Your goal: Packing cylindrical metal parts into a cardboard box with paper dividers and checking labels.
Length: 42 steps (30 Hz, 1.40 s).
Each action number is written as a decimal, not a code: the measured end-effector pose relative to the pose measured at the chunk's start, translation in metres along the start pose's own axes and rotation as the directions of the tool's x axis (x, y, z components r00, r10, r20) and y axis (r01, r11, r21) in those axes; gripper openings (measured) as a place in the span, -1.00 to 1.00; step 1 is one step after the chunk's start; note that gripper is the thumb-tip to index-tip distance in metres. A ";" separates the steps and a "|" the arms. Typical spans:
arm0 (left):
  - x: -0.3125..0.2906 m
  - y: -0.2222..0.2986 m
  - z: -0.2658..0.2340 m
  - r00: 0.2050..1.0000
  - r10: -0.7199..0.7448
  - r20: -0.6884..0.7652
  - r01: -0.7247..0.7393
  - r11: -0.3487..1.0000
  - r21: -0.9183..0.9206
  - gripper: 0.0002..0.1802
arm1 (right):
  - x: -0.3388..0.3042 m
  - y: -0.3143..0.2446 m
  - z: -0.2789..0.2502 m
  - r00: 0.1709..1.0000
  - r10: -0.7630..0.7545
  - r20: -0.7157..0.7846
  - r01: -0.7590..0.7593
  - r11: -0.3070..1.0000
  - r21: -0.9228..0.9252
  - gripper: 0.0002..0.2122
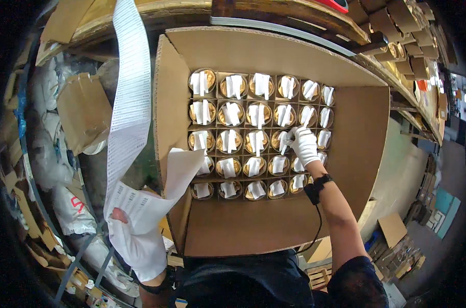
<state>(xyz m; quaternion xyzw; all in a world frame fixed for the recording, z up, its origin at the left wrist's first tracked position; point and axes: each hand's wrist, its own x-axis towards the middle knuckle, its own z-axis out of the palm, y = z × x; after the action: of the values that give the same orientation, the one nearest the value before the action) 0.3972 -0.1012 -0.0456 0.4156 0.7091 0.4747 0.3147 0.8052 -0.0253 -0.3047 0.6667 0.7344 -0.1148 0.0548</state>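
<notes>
A long strip of printed white paper labels [127, 110] runs from the top edge down to my left hand [138, 244]. That gloved hand is closed on its lower end, a bare thumb tip pressing the paper; part of the strip curls over the box's left wall. My right hand [305, 145], in a white glove, reaches inside a large cardboard box [263, 226]. Its fingers are pinched at a narrow white paper strip [283, 149] above one round container. Rows of round containers [202, 82] with yellowish-brown tops sit between cardboard dividers, white paper pieces lying on them.
Wrapped white bags [73, 210] and a brown carton [84, 113] are at the left. A wooden shelf edge [289, 18] runs behind the box. Cardboard tubes or rolls [397, 31] are stacked at the far right. A black cord [320, 226] hangs from my right wrist.
</notes>
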 end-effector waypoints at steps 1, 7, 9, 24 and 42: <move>-0.003 -0.006 0.000 0.977 0.200 0.073 -0.213 0.925 0.316 -0.70 | 0.001 -0.004 -0.003 0.996 0.018 -0.090 -0.021 0.999 -0.038 -0.75; -0.012 -0.009 0.003 0.987 -0.006 0.159 -0.067 0.891 0.449 -0.71 | 0.014 -0.044 -0.066 0.932 0.362 0.003 -0.278 0.711 0.647 -0.81; -0.014 -0.006 0.017 0.906 -0.390 0.165 0.388 0.921 0.042 -0.70 | 0.006 -0.113 -0.124 0.977 0.190 0.100 -0.154 0.296 0.943 -0.85; 0.000 -0.019 0.018 0.834 -0.239 0.497 0.310 0.949 -0.064 -0.73 | -0.049 -0.237 -0.195 0.923 -0.344 -0.175 0.350 0.556 0.754 -0.59; -0.006 -0.032 0.024 0.951 0.079 0.299 -0.250 0.765 0.594 -0.31 | -0.016 0.040 -0.050 0.974 0.191 0.118 -0.200 0.977 0.070 -0.74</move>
<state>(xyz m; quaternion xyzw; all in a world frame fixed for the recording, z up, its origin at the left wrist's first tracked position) 0.4112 -0.1034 -0.0836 0.6151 0.7396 0.1808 0.2049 0.8499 -0.0258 -0.2565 0.7299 0.6558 -0.1755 0.0794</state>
